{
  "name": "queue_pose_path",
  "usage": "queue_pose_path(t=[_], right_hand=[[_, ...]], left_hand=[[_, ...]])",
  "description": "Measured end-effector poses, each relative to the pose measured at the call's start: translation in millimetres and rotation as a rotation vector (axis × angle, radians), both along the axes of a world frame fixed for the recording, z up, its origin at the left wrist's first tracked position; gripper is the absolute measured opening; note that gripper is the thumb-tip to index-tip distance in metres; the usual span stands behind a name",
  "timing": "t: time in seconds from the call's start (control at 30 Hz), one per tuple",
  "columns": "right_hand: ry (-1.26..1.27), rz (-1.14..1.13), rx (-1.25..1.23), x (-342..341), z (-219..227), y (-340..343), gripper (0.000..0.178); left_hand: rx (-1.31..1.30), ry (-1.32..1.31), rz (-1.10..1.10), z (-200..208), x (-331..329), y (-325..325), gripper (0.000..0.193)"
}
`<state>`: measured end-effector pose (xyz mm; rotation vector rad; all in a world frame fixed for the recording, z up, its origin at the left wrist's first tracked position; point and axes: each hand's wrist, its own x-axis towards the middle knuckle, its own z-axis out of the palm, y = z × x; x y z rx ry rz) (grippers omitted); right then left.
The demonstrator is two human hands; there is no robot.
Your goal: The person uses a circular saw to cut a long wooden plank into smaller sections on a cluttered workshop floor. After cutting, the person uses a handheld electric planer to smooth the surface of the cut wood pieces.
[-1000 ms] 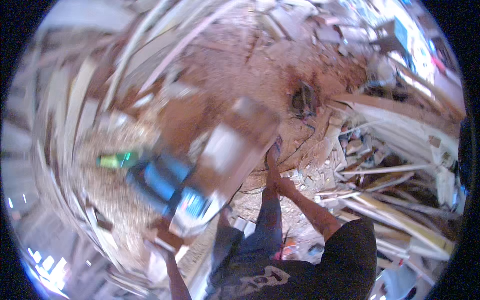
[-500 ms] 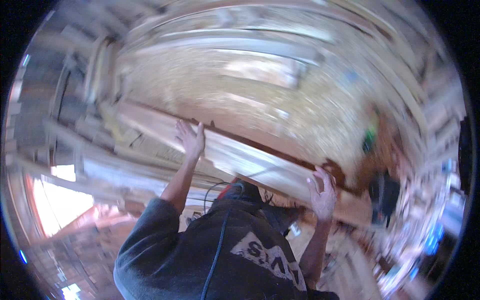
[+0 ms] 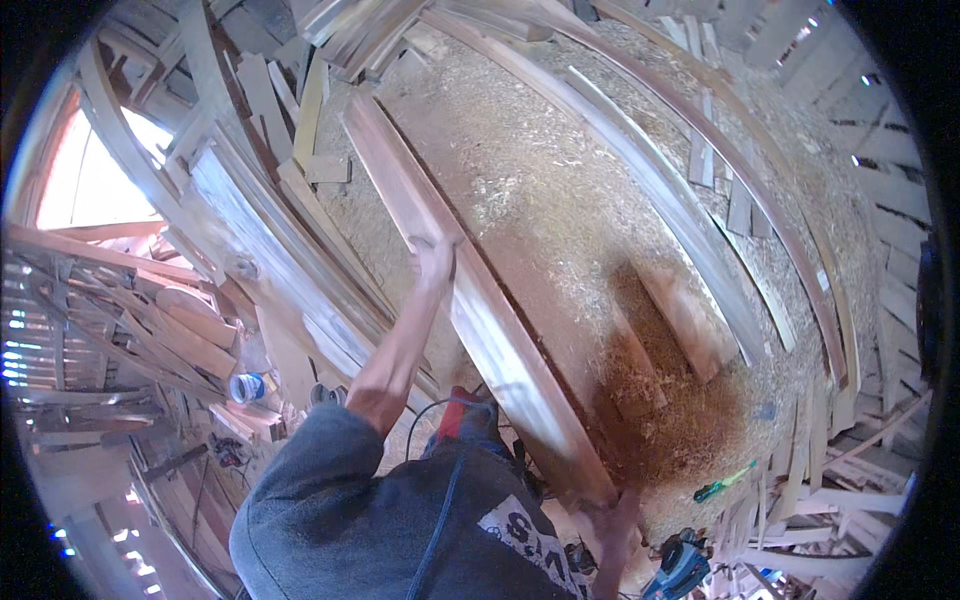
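A long, thick wooden plank (image 3: 500, 365) runs slantwise before me, from the far left to close by my body at the right. Around its left edge, near mid-length, my left hand (image 3: 435, 258) is closed with the fingers curled over. At the near end of the plank, in shadow, my right hand (image 3: 610, 525) grips the corner; its fingers are partly hidden. Sawdust and shavings cover the floor beyond the plank's right side.
Several long boards (image 3: 640, 150) lie curving across the right. More stacked timber (image 3: 290, 270) lines the left. A blue power tool (image 3: 680, 565) and a green-handled tool (image 3: 722, 482) lie near right. A white-and-blue bucket (image 3: 247, 387) stands at left.
The view has turned, and the plank now points more away from me. My left hand has gone from lying flat to gripping its edge; my right hand has moved to the near end.
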<state>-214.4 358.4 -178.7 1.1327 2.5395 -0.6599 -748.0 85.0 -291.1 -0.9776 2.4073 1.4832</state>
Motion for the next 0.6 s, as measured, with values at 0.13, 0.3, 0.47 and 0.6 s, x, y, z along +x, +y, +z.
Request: queue_pose_path(t=[0.13, 0.3, 0.47, 0.6], right_hand=[[0.016, -0.005, 0.032, 25.8, 8.7, -41.0, 0.082], [-0.197, -0.303, -0.446, -3.8, 18.8, -61.1, 0.07], [0.045, -0.369, -0.63, -28.6, -10.7, -61.8, 0.055], [0.241, 0.335, -0.209, -79.4, 1.7, -77.6, 0.069]], left_hand=[[0.356, 0.366, -0.115, -0.6, 63.9, -17.3, 0.114], [0.405, 0.426, -0.119, 26.8, 75.9, -33.7, 0.08], [0.338, 0.422, -0.183, -14.7, -8.3, -54.3, 0.113], [0.213, 0.575, -0.098, -19.7, -44.0, -90.6, 0.096]])
